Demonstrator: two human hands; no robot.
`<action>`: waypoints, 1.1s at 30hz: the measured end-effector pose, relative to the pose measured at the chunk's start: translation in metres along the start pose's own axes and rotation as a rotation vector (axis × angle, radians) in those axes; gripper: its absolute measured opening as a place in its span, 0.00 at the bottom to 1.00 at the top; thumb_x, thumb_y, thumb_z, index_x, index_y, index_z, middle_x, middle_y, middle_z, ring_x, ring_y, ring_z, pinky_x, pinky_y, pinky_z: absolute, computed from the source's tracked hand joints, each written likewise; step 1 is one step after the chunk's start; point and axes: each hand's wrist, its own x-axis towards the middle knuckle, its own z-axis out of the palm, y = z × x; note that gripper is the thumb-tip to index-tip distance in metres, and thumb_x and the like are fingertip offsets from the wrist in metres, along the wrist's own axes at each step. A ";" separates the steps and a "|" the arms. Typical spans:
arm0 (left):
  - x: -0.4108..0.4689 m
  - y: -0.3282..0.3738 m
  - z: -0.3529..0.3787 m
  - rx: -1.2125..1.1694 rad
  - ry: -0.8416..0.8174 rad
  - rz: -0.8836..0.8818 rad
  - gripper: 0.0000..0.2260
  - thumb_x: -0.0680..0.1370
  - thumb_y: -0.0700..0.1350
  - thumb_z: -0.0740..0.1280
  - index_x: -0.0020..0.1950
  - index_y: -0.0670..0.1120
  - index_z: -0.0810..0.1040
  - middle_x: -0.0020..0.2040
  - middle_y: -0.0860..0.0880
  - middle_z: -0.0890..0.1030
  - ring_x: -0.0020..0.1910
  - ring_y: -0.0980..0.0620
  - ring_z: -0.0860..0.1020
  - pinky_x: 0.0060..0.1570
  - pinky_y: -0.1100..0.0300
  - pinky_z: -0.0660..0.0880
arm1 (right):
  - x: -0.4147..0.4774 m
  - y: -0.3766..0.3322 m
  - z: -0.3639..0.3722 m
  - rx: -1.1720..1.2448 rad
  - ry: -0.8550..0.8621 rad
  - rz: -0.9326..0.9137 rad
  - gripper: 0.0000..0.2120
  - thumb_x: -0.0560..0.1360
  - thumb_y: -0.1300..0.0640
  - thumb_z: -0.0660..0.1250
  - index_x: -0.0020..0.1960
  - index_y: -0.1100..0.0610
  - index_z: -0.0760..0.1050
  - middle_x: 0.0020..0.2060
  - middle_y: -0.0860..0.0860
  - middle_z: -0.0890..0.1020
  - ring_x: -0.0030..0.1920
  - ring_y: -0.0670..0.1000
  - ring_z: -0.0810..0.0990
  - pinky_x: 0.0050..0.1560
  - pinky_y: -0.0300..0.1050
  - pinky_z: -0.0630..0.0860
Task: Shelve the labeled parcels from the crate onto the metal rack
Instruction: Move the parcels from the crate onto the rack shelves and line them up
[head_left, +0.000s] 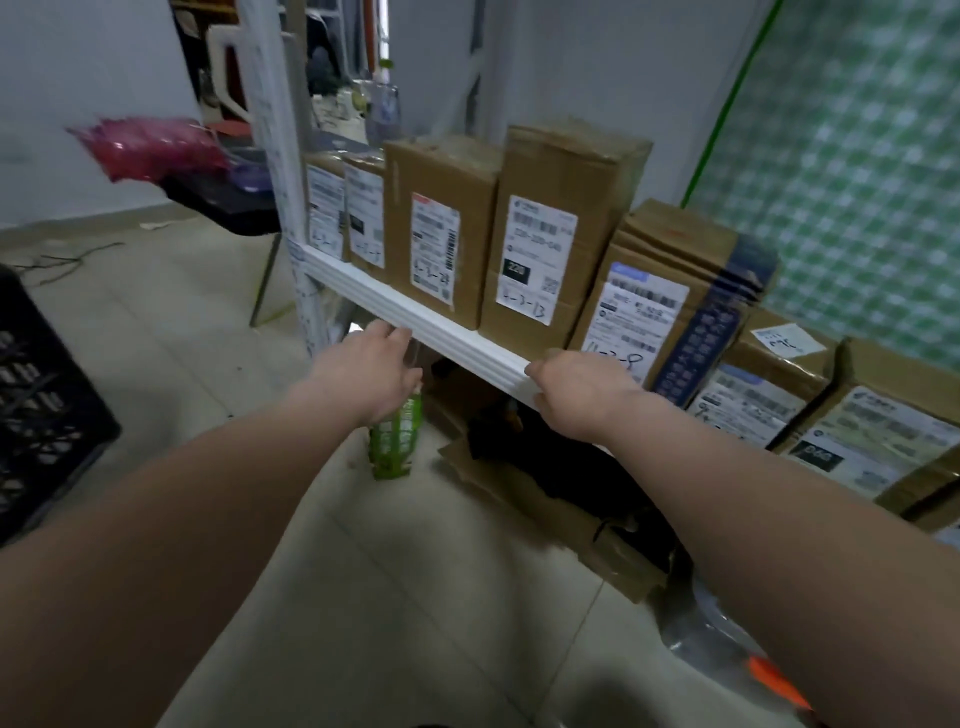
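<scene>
Head view: both hands reach to the front rail (457, 343) of the rack (270, 130), and neither holds a parcel. The left hand (374, 364) hovers at the rail with loose, straight fingers (395, 332), released and empty. The right hand (582, 384) curls its fingers (537, 374) over the rail's lip and seems to grip it, likely to steady the person. Blur leaves that grip uncertain.

Parcels (441, 208) stand upright in a row on the shelf, touching side by side, labels facing out so the codes can be read from the aisle. Handwritten marks read roughly "4-3-13" and "4-3-8", and one label shows a printed "220"; the finer print is too blurred to read. A dark crate (36, 415) sits well apart on the floor at left, and its contents cannot be seen. A green bottle (395, 441) stands on the floor below the left hand.
</scene>
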 end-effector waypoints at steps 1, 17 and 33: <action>-0.004 -0.014 -0.005 -0.019 0.001 -0.023 0.23 0.79 0.56 0.58 0.71 0.45 0.65 0.63 0.42 0.70 0.61 0.40 0.72 0.58 0.43 0.73 | 0.006 -0.007 -0.006 -0.028 0.010 -0.025 0.11 0.80 0.56 0.58 0.61 0.55 0.72 0.52 0.52 0.74 0.52 0.56 0.77 0.39 0.48 0.69; -0.011 -0.071 -0.045 0.136 -0.023 -0.074 0.24 0.82 0.55 0.52 0.74 0.44 0.62 0.69 0.41 0.68 0.67 0.43 0.68 0.65 0.50 0.67 | 0.103 -0.050 -0.019 -0.343 0.064 -0.240 0.26 0.82 0.58 0.51 0.79 0.56 0.55 0.79 0.55 0.56 0.79 0.56 0.48 0.78 0.57 0.44; 0.076 -0.116 0.001 -0.021 -0.088 -0.209 0.24 0.82 0.55 0.51 0.77 0.49 0.58 0.68 0.43 0.70 0.67 0.44 0.68 0.64 0.47 0.69 | 0.264 -0.084 -0.006 -1.002 0.232 -0.449 0.31 0.82 0.45 0.46 0.80 0.58 0.44 0.79 0.58 0.45 0.79 0.59 0.38 0.73 0.64 0.32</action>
